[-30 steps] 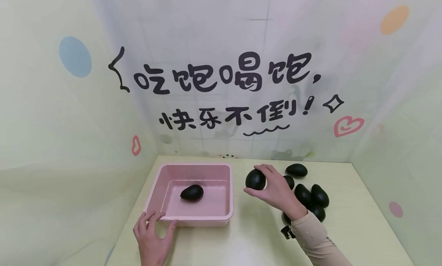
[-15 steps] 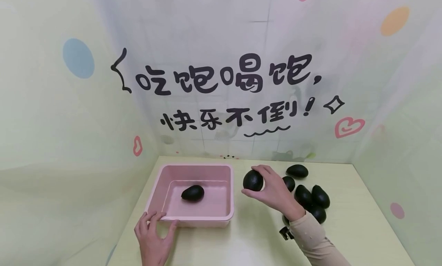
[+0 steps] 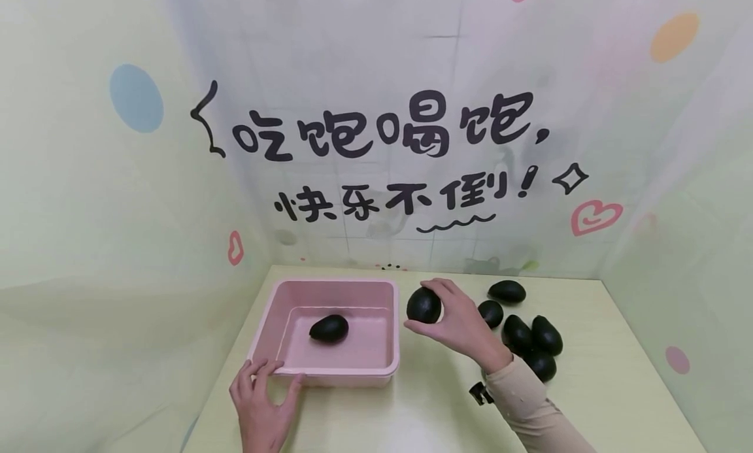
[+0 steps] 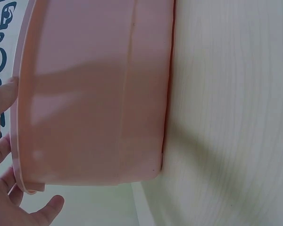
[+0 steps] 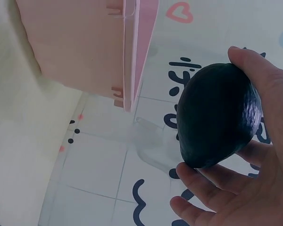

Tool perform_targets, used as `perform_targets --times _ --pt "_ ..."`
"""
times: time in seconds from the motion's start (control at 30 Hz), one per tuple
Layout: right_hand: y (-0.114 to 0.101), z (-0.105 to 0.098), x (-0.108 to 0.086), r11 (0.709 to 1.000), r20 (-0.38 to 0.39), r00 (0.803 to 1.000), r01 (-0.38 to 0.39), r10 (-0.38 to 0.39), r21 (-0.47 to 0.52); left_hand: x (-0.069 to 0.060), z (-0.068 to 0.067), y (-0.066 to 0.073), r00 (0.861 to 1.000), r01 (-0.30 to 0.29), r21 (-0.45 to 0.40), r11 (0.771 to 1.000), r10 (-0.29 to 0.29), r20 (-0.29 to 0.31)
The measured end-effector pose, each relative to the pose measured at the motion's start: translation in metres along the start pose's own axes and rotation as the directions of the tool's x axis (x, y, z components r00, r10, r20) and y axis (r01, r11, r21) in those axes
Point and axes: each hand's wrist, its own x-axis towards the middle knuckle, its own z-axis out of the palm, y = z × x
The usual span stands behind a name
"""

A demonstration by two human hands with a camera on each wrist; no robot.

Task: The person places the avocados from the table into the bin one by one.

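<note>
1. Left hand [image 3: 263,404]: fingers loosely spread, touching pink box [image 3: 335,372] at its near-left rim
2. Right hand [image 3: 465,323]: thumb and fingers hold one avocado [image 3: 423,306], just right of box
3. Second avocado [image 3: 329,329] lies in box
4. More avocados [image 3: 547,335] on table [image 3: 612,374], right
5. Printed wall [image 3: 400,54] at far side

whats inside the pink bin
One dark avocado lies in the bin, apart from its sides. The near side's inner face is hidden from view, and the left hand covers part of the near left corner.
</note>
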Motion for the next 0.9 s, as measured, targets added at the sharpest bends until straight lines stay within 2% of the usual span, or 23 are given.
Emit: perform_targets --times 0.5,0.9 --pt "-0.006 0.008 0.006 1.0 0.009 1.0 0.016 -0.016 0.013 -0.001 0.001 -0.002 1.0 -0.005 0.004 1.0 0.005 -0.008" --pt "-0.019 0.02 0.008 0.999 0.071 0.997 0.005 -0.008 0.054 0.002 -0.001 0.0 1.0 0.022 -0.002 1.0 -0.022 0.007"
